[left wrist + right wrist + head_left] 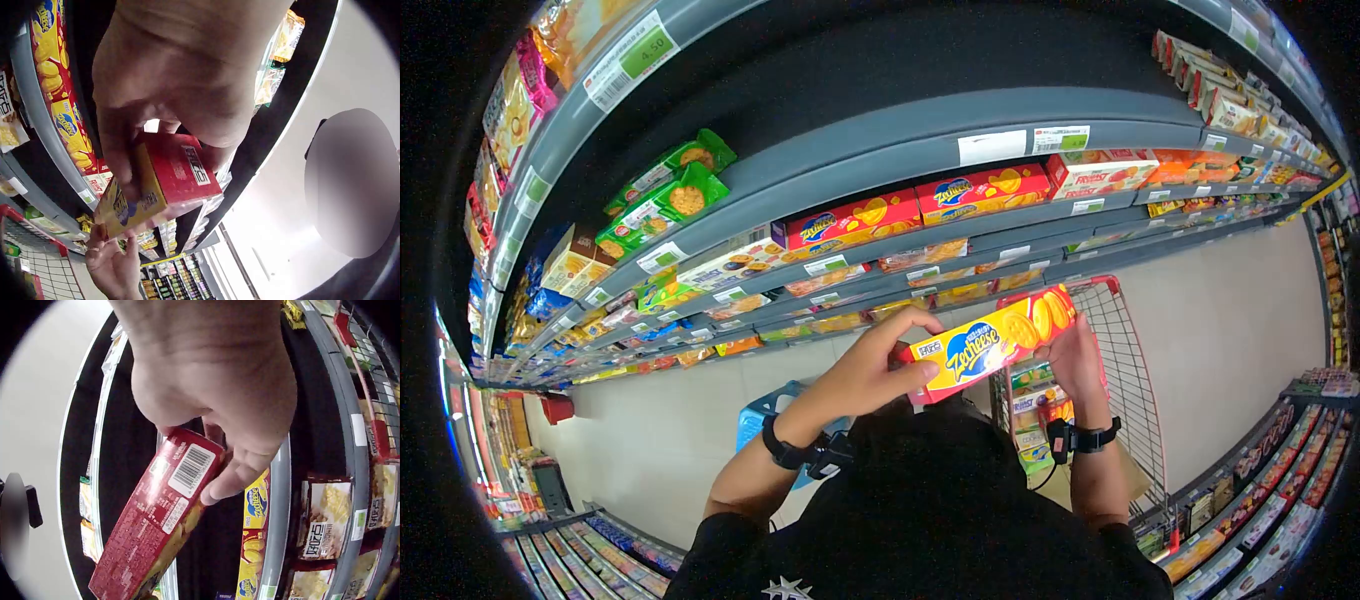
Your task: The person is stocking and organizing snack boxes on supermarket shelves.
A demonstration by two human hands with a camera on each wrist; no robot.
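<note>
A red and yellow biscuit box [990,345] marked Zecheese is held out level in front of the chest, its biscuit picture facing up in the head view. My left hand [878,365] grips its left end, with the thumb along the near edge. At the other end, my right hand [1078,360] holds the box between thumb and fingers. In the left wrist view the red end panel of the box [184,165] shows below the left palm. The right wrist view has the barcode on the red side of the box [150,512], close to the right fingers.
Matching Zecheese boxes [855,225] line the shelf [900,130] ahead. Green biscuit packs [670,200] sit on the level above. A wire shopping cart [1135,370] with several packages stands at the right. A blue stool-like object [762,420] is on the floor at the left.
</note>
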